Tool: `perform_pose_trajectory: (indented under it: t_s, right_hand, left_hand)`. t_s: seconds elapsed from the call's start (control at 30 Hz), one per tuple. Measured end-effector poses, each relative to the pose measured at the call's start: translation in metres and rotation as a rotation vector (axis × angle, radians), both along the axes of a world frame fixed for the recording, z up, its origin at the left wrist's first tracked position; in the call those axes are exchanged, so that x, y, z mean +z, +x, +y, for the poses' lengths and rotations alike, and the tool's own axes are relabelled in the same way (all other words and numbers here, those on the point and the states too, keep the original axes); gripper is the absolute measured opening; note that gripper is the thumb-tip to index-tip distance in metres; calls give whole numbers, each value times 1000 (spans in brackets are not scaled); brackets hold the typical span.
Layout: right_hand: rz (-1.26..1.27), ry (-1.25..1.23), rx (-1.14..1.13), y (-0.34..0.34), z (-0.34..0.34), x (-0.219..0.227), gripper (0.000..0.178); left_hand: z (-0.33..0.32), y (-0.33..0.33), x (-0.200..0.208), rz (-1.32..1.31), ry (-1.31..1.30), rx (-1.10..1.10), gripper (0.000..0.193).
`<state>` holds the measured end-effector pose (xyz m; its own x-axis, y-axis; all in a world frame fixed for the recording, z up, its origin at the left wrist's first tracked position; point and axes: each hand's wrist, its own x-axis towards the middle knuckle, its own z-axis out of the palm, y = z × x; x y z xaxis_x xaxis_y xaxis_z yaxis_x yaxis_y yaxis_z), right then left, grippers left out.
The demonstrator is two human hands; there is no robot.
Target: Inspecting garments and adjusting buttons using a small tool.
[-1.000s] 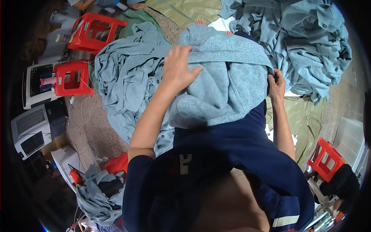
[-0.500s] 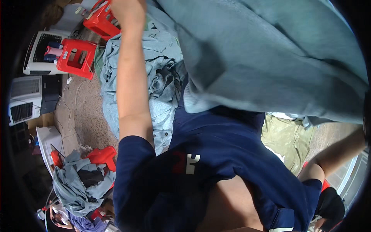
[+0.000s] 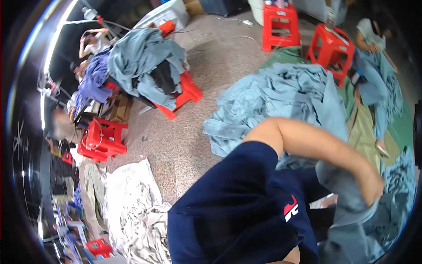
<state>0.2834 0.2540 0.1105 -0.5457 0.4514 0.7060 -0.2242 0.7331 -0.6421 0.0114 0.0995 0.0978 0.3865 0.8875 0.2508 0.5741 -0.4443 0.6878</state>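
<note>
My left hand [image 3: 371, 187] is at the right side, its fingers closed on the edge of a grey-blue garment [image 3: 349, 237]. The cloth hangs down from the hand toward the lower edge, partly over my lap, and its full shape cannot be made out. A heap of crumpled light-blue garments [image 3: 281, 92] lies on the floor beyond my forearm. More blue garments [image 3: 398, 193] lie to the right of the hand. My right hand and forearm are out of the picture.
Two red plastic stools [image 3: 280, 31] stand behind the heap. Grey-blue clothes [image 3: 140, 53] drape over another red stool [image 3: 189, 92]. White and pale clothes [image 3: 129, 193] lie at the lower left, below stacked red stools [image 3: 105, 136]. A person [image 3: 371, 44] sits at the far right.
The view has swung toward the left. My left arm, earlier stretched up, now bends across to the right. The garment, earlier spread wide at the upper right, now hangs low at the right.
</note>
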Motion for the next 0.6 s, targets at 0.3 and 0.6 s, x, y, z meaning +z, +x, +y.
perform_pose_trajectory:
  t_s: [0.3, 0.6]
  right_hand:
    - [-547, -512, 311, -82, -93, -102, 13]
    - [-535, -709, 240, -105, -89, -105, 27]
  left_hand:
    - [-39, 16, -55, -178, 210, 601, 17]
    - [-110, -108, -102, -203, -224, 536, 55]
